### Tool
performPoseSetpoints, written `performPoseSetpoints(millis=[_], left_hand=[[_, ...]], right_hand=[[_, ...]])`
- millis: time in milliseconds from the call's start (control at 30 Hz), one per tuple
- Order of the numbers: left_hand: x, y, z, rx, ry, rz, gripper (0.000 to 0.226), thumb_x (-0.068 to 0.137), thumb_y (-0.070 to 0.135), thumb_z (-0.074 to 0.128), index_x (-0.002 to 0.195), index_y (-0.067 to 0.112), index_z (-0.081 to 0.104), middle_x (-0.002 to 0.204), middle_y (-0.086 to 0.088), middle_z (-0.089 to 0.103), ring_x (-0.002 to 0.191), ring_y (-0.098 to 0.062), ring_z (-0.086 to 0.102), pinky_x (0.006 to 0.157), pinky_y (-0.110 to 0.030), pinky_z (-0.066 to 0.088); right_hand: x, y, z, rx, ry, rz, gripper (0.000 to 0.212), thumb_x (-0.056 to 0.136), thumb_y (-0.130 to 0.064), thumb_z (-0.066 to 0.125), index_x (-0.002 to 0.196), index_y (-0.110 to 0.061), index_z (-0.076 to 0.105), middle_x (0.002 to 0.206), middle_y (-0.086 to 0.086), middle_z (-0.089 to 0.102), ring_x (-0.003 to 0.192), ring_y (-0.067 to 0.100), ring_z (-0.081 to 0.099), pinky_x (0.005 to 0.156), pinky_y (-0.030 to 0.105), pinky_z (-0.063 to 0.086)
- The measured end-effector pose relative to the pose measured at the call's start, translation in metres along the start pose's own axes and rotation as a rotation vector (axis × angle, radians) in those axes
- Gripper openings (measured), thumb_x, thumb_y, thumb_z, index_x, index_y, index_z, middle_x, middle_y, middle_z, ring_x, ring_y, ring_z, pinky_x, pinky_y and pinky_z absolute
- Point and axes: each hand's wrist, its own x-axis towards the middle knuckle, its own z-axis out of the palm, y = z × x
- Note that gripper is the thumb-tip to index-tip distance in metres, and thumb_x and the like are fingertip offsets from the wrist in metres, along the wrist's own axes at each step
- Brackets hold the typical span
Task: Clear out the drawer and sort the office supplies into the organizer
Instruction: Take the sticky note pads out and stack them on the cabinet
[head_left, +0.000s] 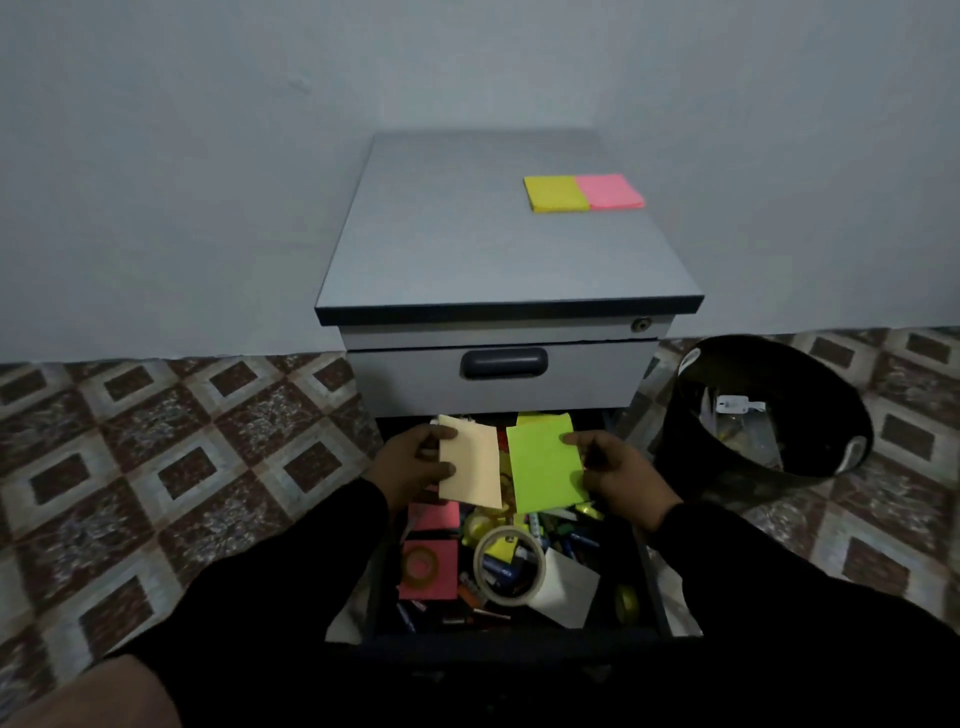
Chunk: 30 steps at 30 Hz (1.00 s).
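Note:
The lower drawer (652, 577) of a grey cabinet stands pulled open below me, packed with supplies. My left hand (410, 462) pinches a pale beige pad of sticky notes (470, 465) above the drawer. My right hand (615, 470) pinches a bright green pad (545, 467) beside it. Both pads are held up, side by side. In the drawer lie pink note pads (431, 566), a roll of white tape (511, 564), a white paper (563, 587), markers and batteries. On the cabinet top (467, 244) a yellow pad (555, 193) and a pink pad (610, 191) lie side by side.
A black round bin (769, 410) with scraps inside stands on the patterned tile floor to the right of the cabinet. The upper drawer (504, 371) with a dark handle is closed. A plain wall rises behind the cabinet.

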Motion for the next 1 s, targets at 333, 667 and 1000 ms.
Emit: performPoseSetpoints(millis=[333, 667, 1000], left_hand=[[-0.02, 0.11, -0.008, 0.037, -0.07, 0.136, 0.037, 0.086, -0.007, 0.056, 0.118, 0.01, 0.051, 0.122, -0.012, 0.047, 0.086, -0.019, 0.056, 0.048, -0.026, 0.055], [0.014, 0.193, -0.006, 0.103, -0.164, 0.148, 0.037, 0.088, -0.004, 0.056, 0.122, 0.012, 0.052, 0.112, 0.001, 0.055, 0.082, -0.017, 0.061, 0.051, -0.025, 0.056], [0.077, 0.249, -0.02, 0.025, -0.038, 0.232, 0.048, 0.087, -0.011, 0.054, 0.13, 0.01, 0.047, 0.122, -0.001, 0.053, 0.074, -0.022, 0.06, 0.059, -0.029, 0.059]], right_hand=[[0.003, -0.087, -0.063, 0.061, 0.034, -0.148, 0.047, 0.081, 0.022, 0.045, 0.112, -0.012, 0.056, 0.105, 0.004, 0.055, 0.065, 0.013, 0.053, 0.062, 0.023, 0.045], [0.057, -0.161, -0.092, 0.227, 0.057, -0.14, 0.048, 0.083, 0.025, 0.035, 0.118, -0.003, 0.053, 0.09, 0.002, 0.058, 0.067, 0.013, 0.052, 0.049, 0.017, 0.044], [0.136, -0.214, -0.127, 0.247, 0.178, -0.173, 0.049, 0.083, 0.023, 0.035, 0.125, 0.003, 0.049, 0.091, 0.004, 0.054, 0.072, 0.014, 0.051, 0.057, 0.022, 0.048]])
